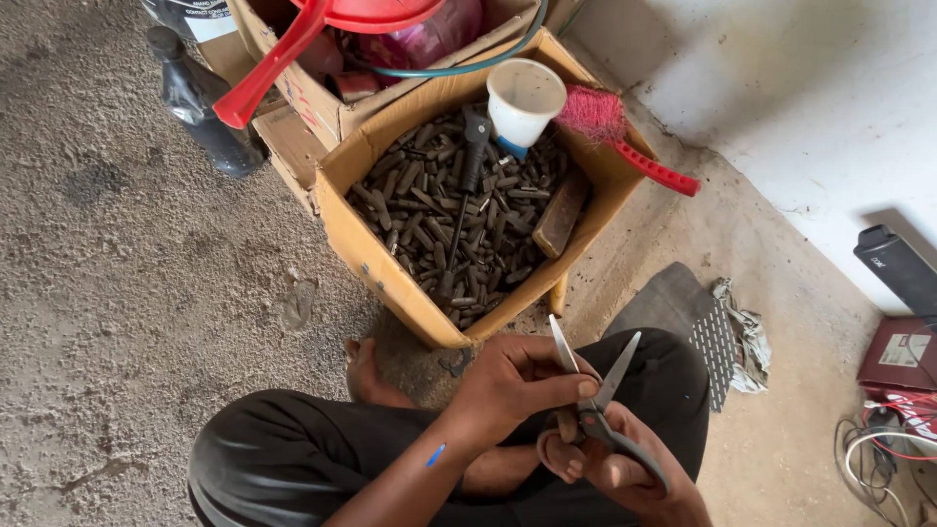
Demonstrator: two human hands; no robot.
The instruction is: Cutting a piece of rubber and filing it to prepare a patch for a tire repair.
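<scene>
Grey-handled steel scissors (595, 395), blades spread, sit over the lap: right hand (615, 464) grips the handles, left hand (517, 381) pinches the pivot. Beyond, a tan cardboard box (376, 259) holds dark, possibly metal, short rods (420, 210).

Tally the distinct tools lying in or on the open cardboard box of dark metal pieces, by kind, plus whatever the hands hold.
White funnel: 1
Red-handled brush: 1
Black-handled screwdriver: 1
Scissors, blades open, in the left hand and right hand: 1
Total: 4
</scene>
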